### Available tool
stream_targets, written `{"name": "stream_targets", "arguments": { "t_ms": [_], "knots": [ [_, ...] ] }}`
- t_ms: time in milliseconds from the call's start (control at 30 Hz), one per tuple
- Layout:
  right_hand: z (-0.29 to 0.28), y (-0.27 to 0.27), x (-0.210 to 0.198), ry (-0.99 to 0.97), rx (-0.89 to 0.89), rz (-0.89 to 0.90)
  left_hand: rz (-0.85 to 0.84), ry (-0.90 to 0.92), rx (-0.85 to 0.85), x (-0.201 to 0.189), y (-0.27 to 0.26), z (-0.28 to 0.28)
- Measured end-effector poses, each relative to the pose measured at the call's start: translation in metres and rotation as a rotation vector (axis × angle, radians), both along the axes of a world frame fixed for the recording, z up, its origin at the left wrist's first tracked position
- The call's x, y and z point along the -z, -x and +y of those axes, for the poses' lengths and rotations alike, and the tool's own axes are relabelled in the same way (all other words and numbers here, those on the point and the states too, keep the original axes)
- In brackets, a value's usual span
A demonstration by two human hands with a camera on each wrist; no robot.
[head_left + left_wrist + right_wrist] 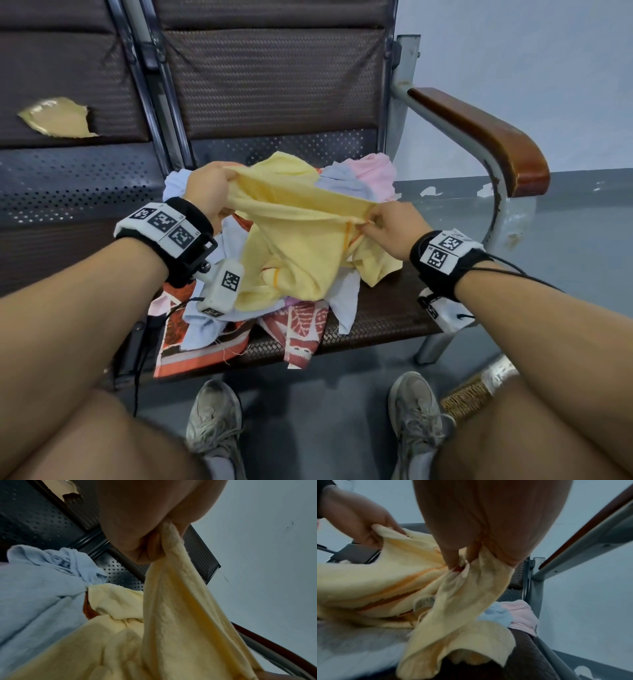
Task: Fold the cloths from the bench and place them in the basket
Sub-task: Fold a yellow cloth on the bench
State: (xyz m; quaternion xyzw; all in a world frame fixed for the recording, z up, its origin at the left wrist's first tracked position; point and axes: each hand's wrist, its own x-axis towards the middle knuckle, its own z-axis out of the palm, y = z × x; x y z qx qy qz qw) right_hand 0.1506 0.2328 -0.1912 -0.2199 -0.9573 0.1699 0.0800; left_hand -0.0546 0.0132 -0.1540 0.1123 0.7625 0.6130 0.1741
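A yellow cloth (294, 240) is stretched between both hands above the pile on the bench seat (383, 308). My left hand (209, 190) pinches its upper left edge; the left wrist view shows that hand (154, 539) gripping the yellow cloth (180, 608). At the right edge my right hand (383, 222) pinches it, seen close in the right wrist view as the right hand (471, 555) clasping the cloth (453, 601). Underneath lie light blue cloths (342, 181), a pink cloth (376, 174) and orange patterned cloths (202, 346). Part of a woven basket (469, 394) shows on the floor at lower right.
The bench backrest (274, 75) rises behind the pile. A wooden armrest (486, 133) on a metal frame bounds the seat on the right. The neighbouring seat back on the left has a torn patch (58, 118). My shoes (212, 421) stand on the grey floor below.
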Motion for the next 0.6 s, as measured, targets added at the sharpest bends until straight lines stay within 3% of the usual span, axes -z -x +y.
{"name": "stream_targets", "arguments": {
  "t_ms": [133, 333, 433, 500, 600],
  "knots": [
    [0.013, -0.009, -0.003, 0.069, 0.09, 0.049, -0.122, -0.042, -0.001, 0.01, 0.002, -0.008],
    [0.02, -0.014, -0.02, 0.135, 0.075, 0.158, -0.068, -0.061, 0.195, 0.013, 0.001, -0.026],
    [0.02, -0.012, -0.028, 0.084, 0.094, 0.175, 0.23, 0.17, 0.339, 0.014, 0.001, -0.032],
    [0.019, -0.009, -0.035, 0.05, 0.075, 0.149, 0.481, 0.345, 0.257, 0.014, -0.002, -0.034],
    [0.013, -0.006, -0.046, 0.09, 0.075, 0.15, 0.501, 0.209, 0.111, 0.005, 0.0, -0.035]
  ]
}}
